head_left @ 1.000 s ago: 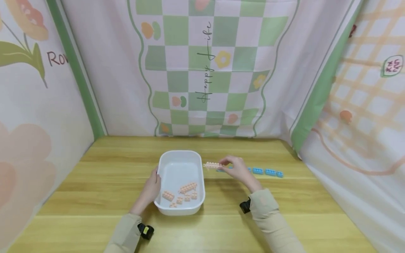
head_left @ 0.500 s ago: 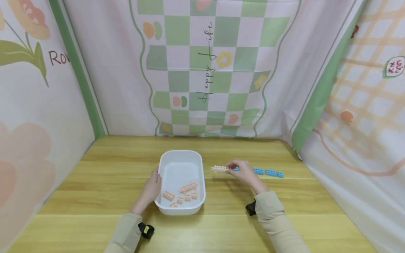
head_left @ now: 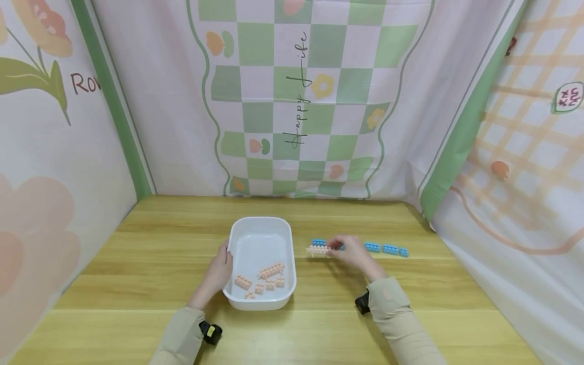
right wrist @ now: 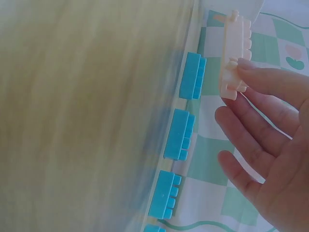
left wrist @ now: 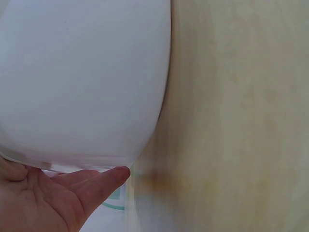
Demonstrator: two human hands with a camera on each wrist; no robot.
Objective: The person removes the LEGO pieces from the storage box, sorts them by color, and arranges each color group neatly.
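Note:
My right hand pinches one end of a long peach building block with studs, between thumb and fingers. In the right wrist view that block is clear of the wooden surface, its studs facing right. Close behind it in the head view lies a blue building block; another is mostly hidden by the hand. My left hand holds the left wall of a white plastic tub, the thumb near the rim and fingers along the outside in the left wrist view. Several peach blocks lie inside the tub.
Blue blocks continue in a row to the right on the wooden table, with a small blue one at the end. Patterned curtains rise behind the table and at both sides.
My right hand has brought the long peach block rightward and nearer to me, in front of the row, uncovering a blue block behind it. The left hand and the tub stay in place.

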